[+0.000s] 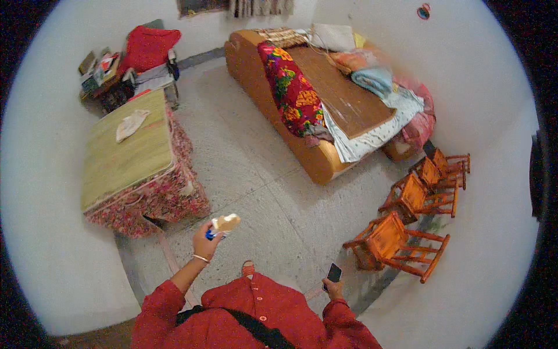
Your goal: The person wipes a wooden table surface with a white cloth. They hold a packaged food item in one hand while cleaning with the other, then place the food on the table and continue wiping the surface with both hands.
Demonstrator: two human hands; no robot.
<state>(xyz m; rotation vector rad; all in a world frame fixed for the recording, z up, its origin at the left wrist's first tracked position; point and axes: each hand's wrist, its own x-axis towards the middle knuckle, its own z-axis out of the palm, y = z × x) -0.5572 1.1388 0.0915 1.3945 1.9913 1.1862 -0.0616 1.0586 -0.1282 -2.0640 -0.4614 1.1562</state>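
My left hand [203, 243] is raised in front of me at the left, its fingers closed around a tan-and-white object with a blue part [227, 222]. The tan-and-white end sticks out to the right of the fingers; what kind of thing it is I cannot make out. Lower at the right, my right hand [333, 288] grips a dark smartphone [333, 274] by its bottom end, with the black face turned up. Both hands are in the air over the grey floor [256, 174], apart from each other.
Several wooden chairs [388, 235] line the right wall. Ahead stands a bed [256, 75] with a brown mat, folded blankets and a flowered cloth. To the left is a table [125, 166] with a green top, a floral cover and a white cloth; a red-draped chair [150, 49] stands behind it.
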